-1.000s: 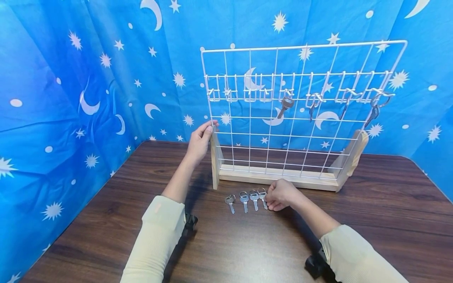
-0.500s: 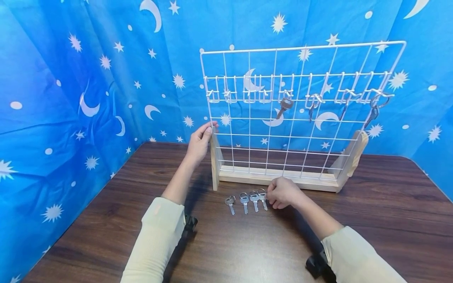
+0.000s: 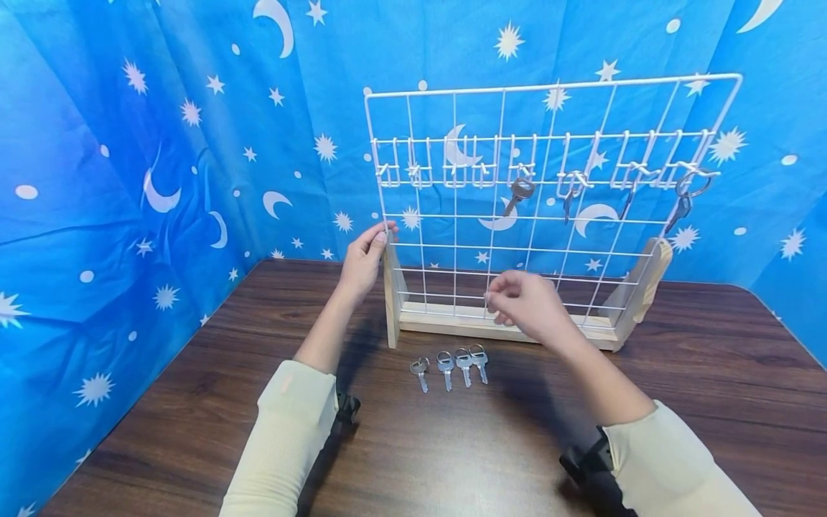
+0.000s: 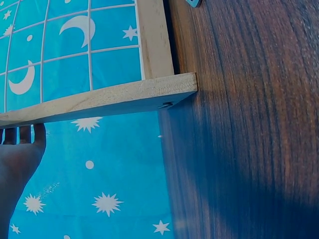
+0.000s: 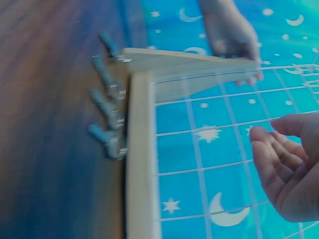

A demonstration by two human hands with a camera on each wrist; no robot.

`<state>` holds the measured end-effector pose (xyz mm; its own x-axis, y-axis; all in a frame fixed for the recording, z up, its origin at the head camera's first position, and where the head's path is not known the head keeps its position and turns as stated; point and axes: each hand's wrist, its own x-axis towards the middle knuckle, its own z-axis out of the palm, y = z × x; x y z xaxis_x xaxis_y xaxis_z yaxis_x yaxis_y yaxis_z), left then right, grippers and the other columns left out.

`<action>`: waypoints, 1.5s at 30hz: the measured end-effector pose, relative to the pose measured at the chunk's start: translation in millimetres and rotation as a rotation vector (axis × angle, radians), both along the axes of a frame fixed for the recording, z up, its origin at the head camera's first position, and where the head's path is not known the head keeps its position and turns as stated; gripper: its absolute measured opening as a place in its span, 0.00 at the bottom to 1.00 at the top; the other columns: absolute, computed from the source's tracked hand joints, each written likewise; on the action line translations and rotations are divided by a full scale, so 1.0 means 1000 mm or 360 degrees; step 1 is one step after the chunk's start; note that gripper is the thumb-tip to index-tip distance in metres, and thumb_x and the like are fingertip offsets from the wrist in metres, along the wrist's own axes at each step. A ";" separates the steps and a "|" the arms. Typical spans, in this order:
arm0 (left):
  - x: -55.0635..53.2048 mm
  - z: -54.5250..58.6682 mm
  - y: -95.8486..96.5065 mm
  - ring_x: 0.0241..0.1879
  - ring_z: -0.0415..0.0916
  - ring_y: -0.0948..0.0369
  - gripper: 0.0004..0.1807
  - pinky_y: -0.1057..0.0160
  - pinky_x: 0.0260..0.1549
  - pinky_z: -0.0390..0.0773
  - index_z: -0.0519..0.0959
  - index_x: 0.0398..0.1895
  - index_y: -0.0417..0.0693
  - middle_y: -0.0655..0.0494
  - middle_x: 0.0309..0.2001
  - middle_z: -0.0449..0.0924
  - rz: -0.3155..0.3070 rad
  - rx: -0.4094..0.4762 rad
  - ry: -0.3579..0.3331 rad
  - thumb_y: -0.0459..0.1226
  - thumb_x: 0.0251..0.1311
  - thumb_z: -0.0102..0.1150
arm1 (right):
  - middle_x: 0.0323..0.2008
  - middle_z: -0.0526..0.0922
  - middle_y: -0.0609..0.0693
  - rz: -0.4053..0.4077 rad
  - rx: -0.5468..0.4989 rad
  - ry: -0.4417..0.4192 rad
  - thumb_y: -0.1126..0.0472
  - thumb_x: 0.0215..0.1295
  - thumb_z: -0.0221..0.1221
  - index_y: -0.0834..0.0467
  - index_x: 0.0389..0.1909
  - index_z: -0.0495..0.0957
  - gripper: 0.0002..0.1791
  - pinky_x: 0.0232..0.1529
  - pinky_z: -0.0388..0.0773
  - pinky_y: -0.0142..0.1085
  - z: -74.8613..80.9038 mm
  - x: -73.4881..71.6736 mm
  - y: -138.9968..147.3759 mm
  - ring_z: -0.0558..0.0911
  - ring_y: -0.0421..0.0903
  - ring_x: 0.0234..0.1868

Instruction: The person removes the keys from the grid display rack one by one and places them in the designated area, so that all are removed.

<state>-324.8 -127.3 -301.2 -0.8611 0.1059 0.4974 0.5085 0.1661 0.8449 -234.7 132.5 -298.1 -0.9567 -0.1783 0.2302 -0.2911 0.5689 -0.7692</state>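
Note:
A white wire grid rack (image 3: 504, 246) stands in a wooden base, with hooks along its upper part. My left hand (image 3: 363, 264) grips the top of the left wooden upright (image 3: 392, 294), thumb in front. Several silver keys with rings (image 3: 446, 366) lie in a row on the table before the base. Above them, my right hand (image 3: 530, 305) is raised before the lower grid, its fingers loosely bent. In the right wrist view a small gap separates thumb and forefinger, with nothing seen between them. Several keys, such as a brown-looking key (image 3: 520, 192), hang from the right-hand hooks.
The left-hand hooks (image 3: 420, 174) carry no keys. A dark wood-grain table (image 3: 439, 459) bears the rack. Behind and to the left hangs a blue curtain (image 3: 213, 143) with white moons and stars. A black wrist mount (image 3: 591, 463) sits under the right sleeve.
My right hand has left the rightmost key on the table and risen toward the lower grid. The row of keys still lies there. My left hand keeps its grip on the upright.

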 end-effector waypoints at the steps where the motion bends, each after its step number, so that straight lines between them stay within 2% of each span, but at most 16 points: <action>1: 0.000 0.000 0.000 0.53 0.73 0.53 0.19 0.60 0.55 0.69 0.71 0.58 0.37 0.44 0.55 0.74 -0.0001 0.0002 0.0001 0.39 0.72 0.39 | 0.25 0.83 0.55 -0.0007 -0.0051 0.0036 0.63 0.63 0.57 0.64 0.35 0.77 0.07 0.26 0.80 0.36 0.005 0.000 0.000 0.82 0.45 0.22; 7: 0.001 0.000 0.000 0.53 0.73 0.53 0.19 0.61 0.55 0.69 0.71 0.58 0.37 0.44 0.54 0.74 0.0009 -0.0009 0.0005 0.39 0.71 0.39 | 0.31 0.84 0.57 -0.0163 -0.0286 0.0259 0.60 0.63 0.58 0.64 0.39 0.77 0.10 0.30 0.80 0.32 0.025 -0.001 0.001 0.84 0.47 0.28; 9: 0.001 0.000 0.000 0.53 0.73 0.53 0.19 0.60 0.55 0.69 0.71 0.58 0.37 0.45 0.54 0.74 0.0010 -0.0015 0.0007 0.39 0.72 0.39 | 0.36 0.84 0.56 -0.0223 -0.0329 0.0328 0.58 0.63 0.58 0.64 0.42 0.77 0.13 0.34 0.79 0.31 0.030 -0.001 0.001 0.83 0.47 0.34; 12: 0.001 -0.001 0.000 0.53 0.73 0.54 0.19 0.60 0.55 0.68 0.71 0.58 0.38 0.45 0.54 0.75 0.0016 -0.0026 0.0005 0.39 0.72 0.39 | 0.43 0.82 0.55 -0.0279 -0.0379 0.0391 0.55 0.64 0.57 0.63 0.50 0.75 0.19 0.44 0.77 0.36 0.036 -0.001 0.001 0.81 0.48 0.44; 16: 0.001 -0.001 0.000 0.53 0.72 0.54 0.20 0.59 0.56 0.68 0.71 0.58 0.38 0.45 0.54 0.74 0.0015 -0.0027 0.0002 0.39 0.72 0.39 | 0.51 0.78 0.54 -0.0295 -0.0472 0.0381 0.52 0.64 0.56 0.61 0.59 0.68 0.26 0.52 0.73 0.44 0.043 -0.002 0.000 0.76 0.49 0.53; 21: 0.001 0.000 0.000 0.53 0.72 0.54 0.20 0.60 0.55 0.69 0.71 0.58 0.37 0.45 0.54 0.74 0.0010 -0.0021 0.0002 0.39 0.71 0.39 | 0.56 0.74 0.55 -0.0283 -0.0647 0.0340 0.50 0.65 0.56 0.59 0.63 0.61 0.30 0.55 0.70 0.46 0.052 -0.004 -0.002 0.73 0.49 0.57; 25: 0.001 0.000 0.000 0.53 0.73 0.54 0.19 0.60 0.55 0.69 0.71 0.58 0.38 0.45 0.54 0.74 0.0008 -0.0022 0.0002 0.39 0.72 0.39 | 0.55 0.75 0.56 -0.0251 -0.0794 0.0377 0.53 0.65 0.56 0.59 0.61 0.62 0.27 0.56 0.71 0.42 0.061 -0.006 -0.006 0.74 0.47 0.55; 29: 0.000 0.000 0.000 0.53 0.73 0.54 0.19 0.60 0.55 0.69 0.72 0.58 0.39 0.46 0.54 0.75 0.0016 -0.0016 0.0000 0.39 0.71 0.39 | 0.49 0.77 0.57 -0.0247 -0.0894 0.0423 0.57 0.65 0.56 0.62 0.57 0.64 0.23 0.50 0.75 0.34 0.069 -0.009 -0.009 0.79 0.45 0.47; 37: -0.001 0.000 0.000 0.53 0.72 0.54 0.19 0.61 0.55 0.69 0.72 0.58 0.39 0.46 0.54 0.75 0.0017 -0.0021 0.0003 0.39 0.71 0.39 | 0.37 0.83 0.56 -0.0240 -0.0893 0.0476 0.56 0.69 0.51 0.63 0.53 0.68 0.18 0.41 0.79 0.31 0.076 -0.008 -0.011 0.83 0.41 0.34; 45: 0.000 0.001 -0.001 0.55 0.71 0.53 0.20 0.60 0.57 0.67 0.70 0.59 0.37 0.44 0.55 0.74 0.0001 -0.0018 -0.0029 0.38 0.71 0.39 | 0.32 0.84 0.52 -0.0222 -0.0953 0.0504 0.59 0.68 0.52 0.65 0.52 0.68 0.17 0.37 0.79 0.29 0.077 -0.006 -0.010 0.83 0.41 0.31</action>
